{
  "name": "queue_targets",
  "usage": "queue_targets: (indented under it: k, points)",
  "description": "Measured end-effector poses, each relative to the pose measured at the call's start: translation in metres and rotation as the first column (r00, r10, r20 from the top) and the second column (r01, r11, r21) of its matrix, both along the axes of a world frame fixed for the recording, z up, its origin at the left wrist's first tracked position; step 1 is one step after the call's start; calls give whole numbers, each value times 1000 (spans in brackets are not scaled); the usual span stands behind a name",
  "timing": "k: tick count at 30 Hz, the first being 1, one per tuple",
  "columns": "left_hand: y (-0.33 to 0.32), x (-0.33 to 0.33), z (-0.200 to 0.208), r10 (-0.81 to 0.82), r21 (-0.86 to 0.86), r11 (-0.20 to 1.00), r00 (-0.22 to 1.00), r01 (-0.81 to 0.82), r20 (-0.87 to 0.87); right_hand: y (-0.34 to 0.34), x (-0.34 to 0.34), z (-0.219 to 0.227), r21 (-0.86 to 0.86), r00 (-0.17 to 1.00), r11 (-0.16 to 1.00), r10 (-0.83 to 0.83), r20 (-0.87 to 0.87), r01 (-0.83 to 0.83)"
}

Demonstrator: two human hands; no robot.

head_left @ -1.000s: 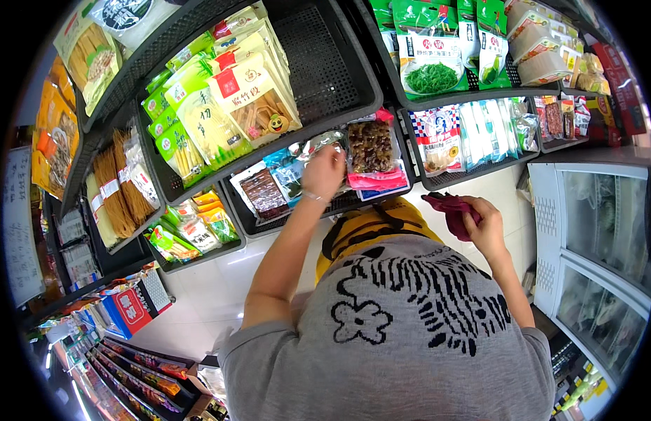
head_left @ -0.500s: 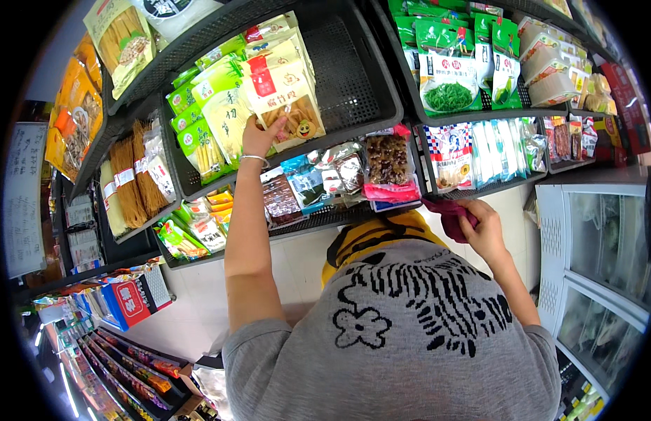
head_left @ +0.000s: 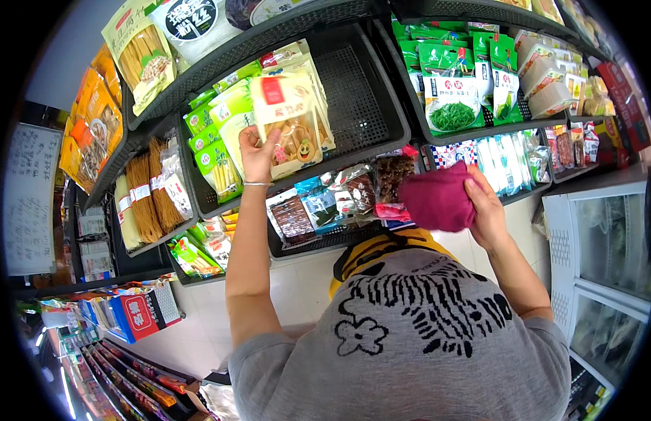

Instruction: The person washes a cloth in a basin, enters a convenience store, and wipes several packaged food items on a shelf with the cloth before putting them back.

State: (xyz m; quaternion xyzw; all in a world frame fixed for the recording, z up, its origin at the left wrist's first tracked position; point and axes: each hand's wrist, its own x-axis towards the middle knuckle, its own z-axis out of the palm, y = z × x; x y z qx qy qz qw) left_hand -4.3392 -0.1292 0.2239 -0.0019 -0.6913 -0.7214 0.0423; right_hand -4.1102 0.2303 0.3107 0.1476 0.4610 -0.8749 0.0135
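My left hand (head_left: 258, 151) is at the black basket on the left, its thumb and fingers closed on the lower left edge of a cream packet of dried bean curd sticks (head_left: 292, 133). The packet leans against similar ones behind it. To its left stand green packets (head_left: 217, 163) with pale sticks inside. My right hand (head_left: 485, 209) grips a crumpled maroon cloth (head_left: 437, 198) by its right side. The cloth hangs in front of the lower shelf, partly covering the bags of dark dried food (head_left: 394, 175) there.
The black basket (head_left: 371, 105) has a bare perforated floor on its right. Green seaweed bags (head_left: 451, 88) fill the basket beside it. Bundled noodles (head_left: 144, 189) lie at left, and dark packets (head_left: 294, 214) below. A glass-door cooler (head_left: 564, 231) stands at right.
My right hand has lifted the maroon cloth up and to the left, and more of the cloth shows. The left hand stays at the cream packet. The whole view has shifted slightly.
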Motion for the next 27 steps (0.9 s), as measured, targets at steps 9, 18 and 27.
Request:
queue_targets:
  k: [9, 18, 27]
  points:
    - [91, 116, 64, -389, 581, 756, 921, 302, 27, -90, -62, 17, 955, 634, 134, 721, -278, 266]
    - [112, 159, 30, -377, 580, 790, 903, 196, 208, -106, -120, 17, 825, 606, 73, 642, -469, 561]
    - [100, 177, 53, -501, 229, 859, 846, 459, 182, 4, -138, 9, 994, 738, 15, 671, 72, -111]
